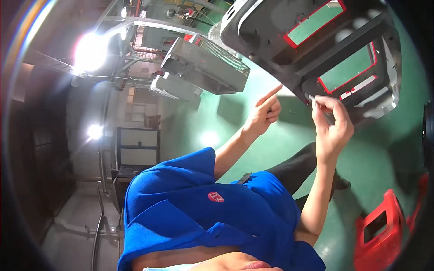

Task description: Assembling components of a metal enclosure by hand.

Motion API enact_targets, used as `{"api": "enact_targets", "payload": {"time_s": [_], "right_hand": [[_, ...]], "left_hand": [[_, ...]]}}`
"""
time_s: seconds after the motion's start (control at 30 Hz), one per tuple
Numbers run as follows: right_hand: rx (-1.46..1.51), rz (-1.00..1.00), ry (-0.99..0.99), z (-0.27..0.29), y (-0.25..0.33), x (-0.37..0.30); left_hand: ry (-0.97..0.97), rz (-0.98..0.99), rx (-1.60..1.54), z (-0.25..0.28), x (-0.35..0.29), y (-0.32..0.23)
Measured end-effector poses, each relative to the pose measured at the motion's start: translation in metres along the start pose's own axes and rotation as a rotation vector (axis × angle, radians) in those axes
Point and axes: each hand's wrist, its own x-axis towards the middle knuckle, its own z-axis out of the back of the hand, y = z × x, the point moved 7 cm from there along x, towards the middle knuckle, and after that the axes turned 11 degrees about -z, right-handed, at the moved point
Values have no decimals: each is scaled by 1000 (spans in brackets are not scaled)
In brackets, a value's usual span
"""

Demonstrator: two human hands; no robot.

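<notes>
A large dark grey moulded panel (pixel 271 40) with red-edged openings stands at the upper right, tilted in view. My right hand (pixel 334 124) is at its lower edge, thumb and forefinger pinched around a small pale grey piece (pixel 311 97) whose kind I cannot make out. Left of it, my left hand (pixel 262 115) points its forefinger toward the panel's edge. Its other fingers curl into the palm, and whatever they may hold is hidden. Whether that fingertip touches the panel is unclear.
A red moulded frame (pixel 381 235) sits on the green floor (pixel 199 131) at the lower right. Beyond my left hand are a grey metal unit with a grille (pixel 205 65) and a smaller grey box (pixel 174 88). A bent metal rail (pixel 98 221) stands at the lower left.
</notes>
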Motion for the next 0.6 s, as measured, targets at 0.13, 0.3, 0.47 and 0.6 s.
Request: {"api": "enact_targets", "payload": {"time_s": [0.13,0.3,0.47,0.6], "right_hand": [[-46,140,-218,-10,0,6],[-205,230,-403,-32,-15,26],[-256,323,-479,-52,-30,34],[-318,342,-443,-53,-36,30]], "left_hand": [[8,-4,-12,-29,-8,-12],[89,-60,15,-21,6,-6],[124,-52,17,-11,13,3],[126,-36,-22,2,14,18]]}}
